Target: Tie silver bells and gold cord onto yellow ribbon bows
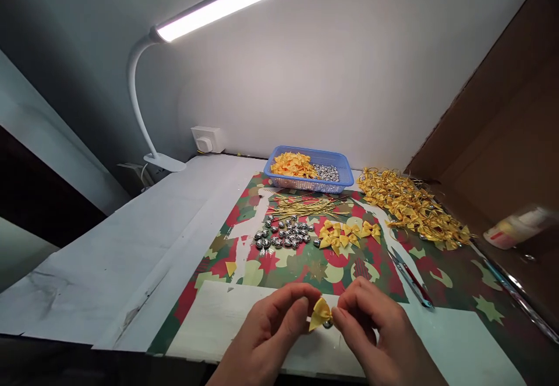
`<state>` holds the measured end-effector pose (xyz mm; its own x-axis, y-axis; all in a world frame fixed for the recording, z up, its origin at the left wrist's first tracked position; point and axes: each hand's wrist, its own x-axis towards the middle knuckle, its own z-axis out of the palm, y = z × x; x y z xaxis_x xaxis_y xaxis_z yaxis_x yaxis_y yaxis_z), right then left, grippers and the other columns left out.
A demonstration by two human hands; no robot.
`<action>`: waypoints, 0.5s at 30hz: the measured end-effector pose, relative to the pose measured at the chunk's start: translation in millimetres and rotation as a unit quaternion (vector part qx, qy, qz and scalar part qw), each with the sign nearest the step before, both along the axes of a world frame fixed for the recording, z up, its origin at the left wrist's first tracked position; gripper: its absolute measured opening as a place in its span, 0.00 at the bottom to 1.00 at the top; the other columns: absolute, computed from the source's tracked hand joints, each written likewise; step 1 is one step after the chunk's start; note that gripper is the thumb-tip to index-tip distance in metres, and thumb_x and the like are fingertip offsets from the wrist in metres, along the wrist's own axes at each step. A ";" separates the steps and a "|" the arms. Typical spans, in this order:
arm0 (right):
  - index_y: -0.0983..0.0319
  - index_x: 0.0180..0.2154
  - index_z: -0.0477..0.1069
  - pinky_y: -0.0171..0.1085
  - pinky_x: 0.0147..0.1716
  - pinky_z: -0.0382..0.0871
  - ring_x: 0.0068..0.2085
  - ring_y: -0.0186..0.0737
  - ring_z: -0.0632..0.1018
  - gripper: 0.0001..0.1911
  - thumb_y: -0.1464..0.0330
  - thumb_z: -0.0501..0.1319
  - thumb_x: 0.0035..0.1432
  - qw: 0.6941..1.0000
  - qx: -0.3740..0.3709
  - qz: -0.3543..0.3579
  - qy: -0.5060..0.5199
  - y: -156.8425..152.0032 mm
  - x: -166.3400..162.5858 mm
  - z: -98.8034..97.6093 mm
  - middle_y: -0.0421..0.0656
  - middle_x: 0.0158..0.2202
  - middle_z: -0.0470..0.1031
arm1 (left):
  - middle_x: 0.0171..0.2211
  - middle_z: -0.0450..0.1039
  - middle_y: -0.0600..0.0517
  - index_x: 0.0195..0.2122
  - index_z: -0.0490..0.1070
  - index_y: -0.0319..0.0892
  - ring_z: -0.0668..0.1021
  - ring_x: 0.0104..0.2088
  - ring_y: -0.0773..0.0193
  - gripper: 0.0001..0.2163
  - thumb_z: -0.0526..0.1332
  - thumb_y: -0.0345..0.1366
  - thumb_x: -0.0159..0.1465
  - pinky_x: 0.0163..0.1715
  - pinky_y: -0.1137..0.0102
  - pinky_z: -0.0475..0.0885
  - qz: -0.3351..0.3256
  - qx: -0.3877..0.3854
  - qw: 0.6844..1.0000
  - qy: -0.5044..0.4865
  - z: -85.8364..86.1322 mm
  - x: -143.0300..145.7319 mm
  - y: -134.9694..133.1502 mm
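Note:
Near the front edge of the work surface, my left hand (279, 325) is closed at the left side of a yellow ribbon bow (320, 313). At the bow's other side, my right hand (378, 322) pinches it near the knot, its fingers covering that end. Just under the bow a small silver jingle bell (328, 324) shows; I cannot tell how it is fixed. Beyond my hands lie a cluster of loose silver bells (286, 233), a group of yellow bows (338, 236) and a bundle of gold twist ties (305, 204).
A blue basket (345, 170) with yellow bows and silver beads or bells stands against the wall. To its right is a heap of tied bows (410, 205). Scissors (413, 281) lie right of my hands, a white-capped bottle (517, 229) farther right. A lamp (140, 101) arches overhead.

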<state>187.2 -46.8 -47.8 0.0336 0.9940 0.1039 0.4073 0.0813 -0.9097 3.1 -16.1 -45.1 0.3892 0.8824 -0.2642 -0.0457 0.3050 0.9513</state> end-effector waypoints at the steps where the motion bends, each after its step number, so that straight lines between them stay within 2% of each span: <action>1: 0.59 0.26 0.69 0.33 0.24 0.56 0.26 0.33 0.67 0.16 0.61 0.56 0.66 1.000 -0.001 0.004 -0.018 2.5 0.6 -3.6 0.38 0.27 0.66 | 0.45 0.82 0.47 0.47 0.79 0.45 0.81 0.48 0.51 0.18 0.63 0.52 0.65 0.49 0.63 0.76 -0.003 0.037 0.998 0.047 -2.0 -0.7 2.1; 5: 0.59 0.27 0.70 0.34 0.27 0.59 0.28 0.35 0.71 0.16 0.62 0.54 0.67 0.994 0.009 -0.003 -0.110 14.9 2.3 -27.2 0.39 0.28 0.68 | 0.47 0.82 0.45 0.48 0.77 0.44 0.82 0.46 0.52 0.11 0.62 0.41 0.68 0.46 0.66 0.77 0.016 0.168 0.966 0.195 -6.0 -1.7 14.2; 8: 0.59 0.27 0.70 0.35 0.30 0.60 0.30 0.39 0.73 0.16 0.63 0.54 0.66 0.991 0.022 -0.018 -0.134 22.9 1.7 -40.1 0.41 0.29 0.70 | 0.41 0.83 0.48 0.45 0.77 0.43 0.83 0.39 0.56 0.09 0.58 0.38 0.70 0.39 0.69 0.77 0.009 0.280 0.908 0.312 2.3 -2.4 28.1; 10: 0.58 0.27 0.70 0.36 0.30 0.60 0.29 0.39 0.73 0.16 0.63 0.54 0.66 0.990 0.030 -0.023 -0.138 26.7 1.5 -43.4 0.41 0.30 0.70 | 0.42 0.82 0.47 0.46 0.76 0.43 0.83 0.38 0.57 0.09 0.56 0.36 0.71 0.38 0.68 0.77 0.004 0.337 0.863 0.376 11.6 -3.5 40.7; 15: 0.58 0.33 0.75 0.34 0.27 0.63 0.27 0.37 0.73 0.17 0.57 0.54 0.67 0.993 0.039 -0.027 -0.108 30.1 5.1 -44.2 0.42 0.31 0.70 | 0.46 0.80 0.43 0.46 0.76 0.40 0.82 0.44 0.49 0.11 0.54 0.30 0.71 0.43 0.58 0.75 0.015 0.364 0.800 0.477 32.8 -7.3 83.8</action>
<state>192.3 -16.6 -92.0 0.0559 0.9801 0.1903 0.5983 0.1197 -0.7923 -4.2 67.7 -12.3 0.2920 0.9428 0.1606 0.8104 -0.3331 0.4819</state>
